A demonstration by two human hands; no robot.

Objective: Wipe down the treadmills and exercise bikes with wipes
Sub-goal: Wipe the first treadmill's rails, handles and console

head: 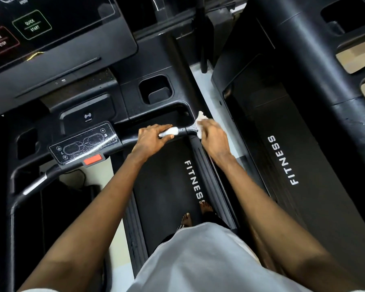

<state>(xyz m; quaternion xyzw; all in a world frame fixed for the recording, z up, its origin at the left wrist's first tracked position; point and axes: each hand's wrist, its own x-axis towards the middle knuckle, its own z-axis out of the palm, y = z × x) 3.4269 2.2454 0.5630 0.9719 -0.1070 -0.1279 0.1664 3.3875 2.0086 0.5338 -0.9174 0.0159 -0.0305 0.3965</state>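
Note:
I stand on a black treadmill whose belt (169, 175) reads FITNESS. Across its front runs a black handlebar (133, 139) with a silver grip sensor (174, 131). My left hand (154, 137) grips the bar over that silver sensor. My right hand (214, 137) holds a crumpled white wipe (200, 121) against the bar's right corner, where the surface looks wet. The wipe sticks out above and below my fingers.
A control pad (83, 144) with a red stop tab (93, 159) sits on the bar to the left. Above are a cup holder (156, 89) and the console screen (51, 28). A second treadmill (287, 161) stands to the right across a narrow floor gap.

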